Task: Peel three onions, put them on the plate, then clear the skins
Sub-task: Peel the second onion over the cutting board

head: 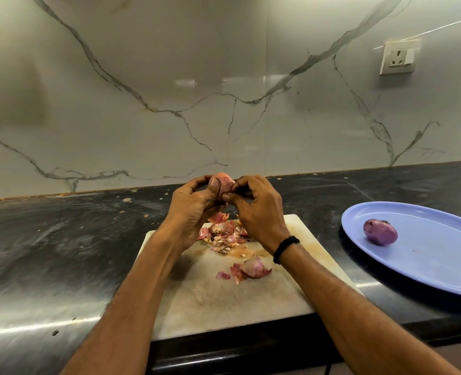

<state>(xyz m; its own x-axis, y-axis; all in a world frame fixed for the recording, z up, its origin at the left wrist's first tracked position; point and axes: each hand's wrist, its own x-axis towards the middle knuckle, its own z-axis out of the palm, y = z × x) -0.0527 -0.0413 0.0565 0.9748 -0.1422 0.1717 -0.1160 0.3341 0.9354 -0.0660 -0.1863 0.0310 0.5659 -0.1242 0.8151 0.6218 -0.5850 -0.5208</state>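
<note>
Above the far edge of a pale cutting board [224,301], my left hand [194,207] and my right hand [259,209] hold a reddish onion [224,181] between them. The left thumb presses on its front; the right fingertips pinch its skin at the side. Most of the onion is hidden by my fingers. A pile of dry pink skins [224,234] lies on the board below my hands, with larger skin pieces [251,269] nearer me. One peeled purple onion [380,231] rests on a blue oval plate [426,269] at the right.
The board sits on a black stone counter [61,239] whose front edge runs just below it. A marble-patterned wall rises behind, with a wall socket [398,59] at the upper right. The plate reaches past the right edge of view.
</note>
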